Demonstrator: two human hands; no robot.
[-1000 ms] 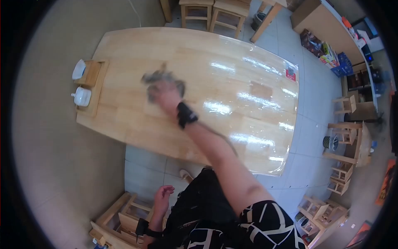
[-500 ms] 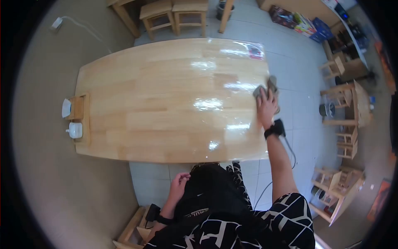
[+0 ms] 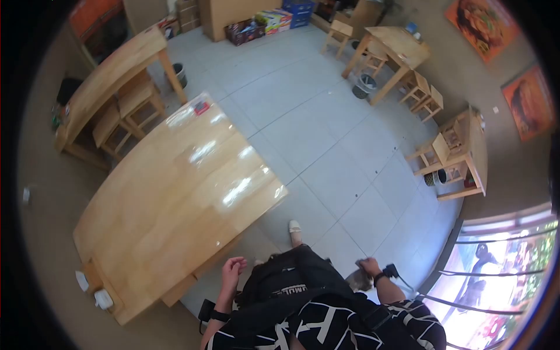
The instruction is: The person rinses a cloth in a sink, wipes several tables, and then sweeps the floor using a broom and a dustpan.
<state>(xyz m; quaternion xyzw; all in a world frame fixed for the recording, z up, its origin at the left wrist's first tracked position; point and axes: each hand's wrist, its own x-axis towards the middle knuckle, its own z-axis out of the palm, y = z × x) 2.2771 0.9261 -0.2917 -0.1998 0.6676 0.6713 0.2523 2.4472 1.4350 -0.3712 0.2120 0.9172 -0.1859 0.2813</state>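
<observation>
Over on the left, the white pot (image 3: pixel 104 299) sits at the near end of the table (image 3: pixel 157 192). The left hand (image 3: pixel 233 269) hangs loosely open with nothing in it. The grey cloth (image 3: pixel 357 280) dangles from the right hand (image 3: pixel 370 267), off the table; work there looks done, though I can't tell what's left.

The person's top (image 3: pixel 318 324) is black, crossed by broad white angular lines; a black fabric piece (image 3: pixel 291 269) covers the front, with pale capital lettering (image 3: pixel 293 289), only partly legible; a dark strap (image 3: pixel 265 299) runs across the chest; each wrist bears a black band, the left band (image 3: pixel 220 315) and the right band (image 3: pixel 381 276) each with a dark boxy module; a thin cable (image 3: pixel 406 284) shows by the right module (image 3: pixel 391 270); the visible shoe (image 3: pixel 294 226) is off-white.
</observation>
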